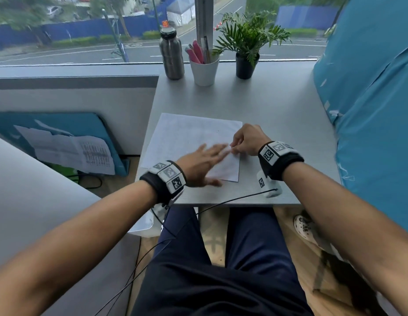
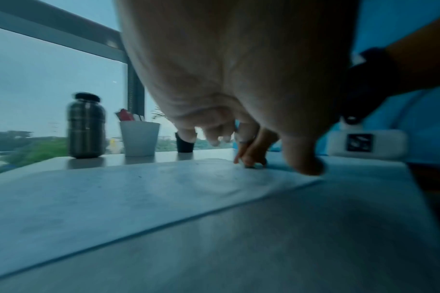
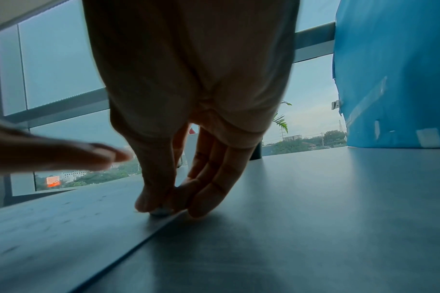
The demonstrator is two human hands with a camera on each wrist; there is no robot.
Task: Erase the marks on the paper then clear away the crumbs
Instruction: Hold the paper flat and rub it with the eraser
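Note:
A white sheet of paper (image 1: 187, 135) lies flat on the grey table (image 1: 278, 124), with small dark specks (image 3: 65, 203) scattered over it. My right hand (image 1: 235, 149) pinches a small pale eraser (image 3: 161, 211) between thumb and fingers and presses it down at the paper's right edge. My left hand (image 1: 213, 155) is spread over the lower right part of the sheet, fingers extended and blurred, holding nothing. In the left wrist view its fingertips (image 2: 188, 136) hang just above the paper (image 2: 113, 198).
At the table's far edge by the window stand a metal bottle (image 1: 171, 55), a white cup of pens (image 1: 204, 70) and a potted plant (image 1: 245, 65). A blue covered bulk (image 1: 369, 115) borders the table's right side. Thin black cables (image 1: 221, 202) cross the front edge.

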